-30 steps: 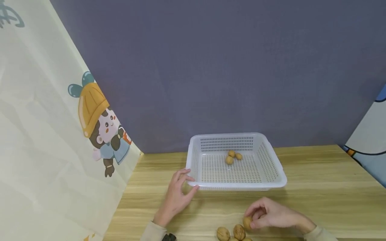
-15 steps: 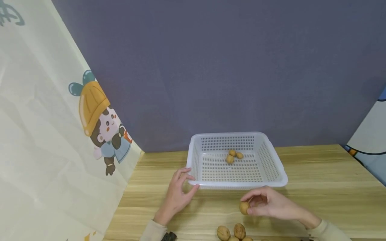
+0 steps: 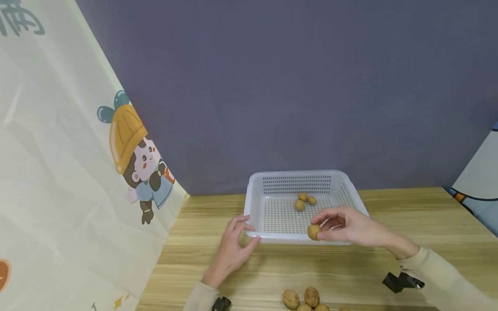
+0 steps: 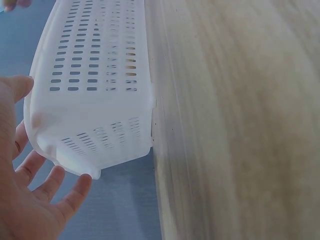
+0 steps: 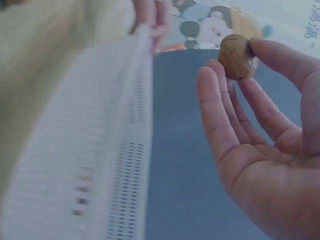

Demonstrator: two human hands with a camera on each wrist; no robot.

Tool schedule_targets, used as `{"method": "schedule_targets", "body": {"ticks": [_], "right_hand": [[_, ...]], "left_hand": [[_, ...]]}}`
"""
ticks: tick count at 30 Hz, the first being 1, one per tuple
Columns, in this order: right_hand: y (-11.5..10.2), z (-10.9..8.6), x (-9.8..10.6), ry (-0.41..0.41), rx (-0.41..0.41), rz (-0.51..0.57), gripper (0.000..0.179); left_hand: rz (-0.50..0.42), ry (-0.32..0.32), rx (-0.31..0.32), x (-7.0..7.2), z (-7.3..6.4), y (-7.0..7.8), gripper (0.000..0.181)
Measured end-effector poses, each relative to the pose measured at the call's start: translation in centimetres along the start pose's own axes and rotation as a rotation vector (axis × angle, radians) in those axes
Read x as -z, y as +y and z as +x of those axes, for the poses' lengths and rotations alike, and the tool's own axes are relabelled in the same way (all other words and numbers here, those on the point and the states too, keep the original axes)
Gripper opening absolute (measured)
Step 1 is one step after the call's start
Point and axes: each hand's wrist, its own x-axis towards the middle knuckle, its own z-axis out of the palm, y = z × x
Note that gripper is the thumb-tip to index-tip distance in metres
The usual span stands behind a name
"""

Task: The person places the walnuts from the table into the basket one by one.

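A walnut [image 3: 314, 232] is pinched between the thumb and fingers of my right hand [image 3: 348, 226], above the front rim of a white plastic basket [image 3: 280, 237]. In the right wrist view the same walnut [image 5: 237, 56] shows at the fingertips, apart from the basket. My left hand [image 3: 232, 250] holds the basket's front left corner, thumb at the front rim and fingers around the side. The left wrist view shows that hand [image 4: 30, 200] at the perforated corner, some fingers spread off it. Three walnuts [image 3: 300, 205] lie inside toward the back.
Several loose walnuts [image 3: 311, 297] lie at the table's near edge, partly cut off by the frame. A wood-grain table [image 3: 210, 207] carries the basket. Behind stands a dark grey-blue wall [image 3: 272, 86], with a printed cartoon sheet [image 3: 58, 172] on the left.
My right hand has lifted the walnut from beside the loose ones and carried it forward to the basket's front rim. My left hand has stayed on the corner.
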Motion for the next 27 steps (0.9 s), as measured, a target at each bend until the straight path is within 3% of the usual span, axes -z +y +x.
{"method": "schedule_targets", "body": {"ticks": [5, 13, 21, 27], "right_hand": [[-1.6, 1.9, 2.2, -0.003, 0.021, -0.027, 0.031], [-2.5, 5.2, 3.1, 0.078, -0.075, -0.058, 0.040], [-1.8, 8.3, 3.5, 0.142, -0.096, -0.092, 0.041], [-0.6, 10.4, 3.6, 0.187, -0.127, -0.057, 0.043]], "left_hand": [[0.001, 0.009, -0.006, 0.0, 0.0, 0.0, 0.025], [-0.003, 0.005, 0.003, 0.0, -0.1, 0.0, 0.024], [-0.002, 0.000, 0.009, -0.2, -0.1, 0.0, 0.024], [0.001, 0.010, -0.002, -0.1, 0.0, 0.1, 0.024]]}}
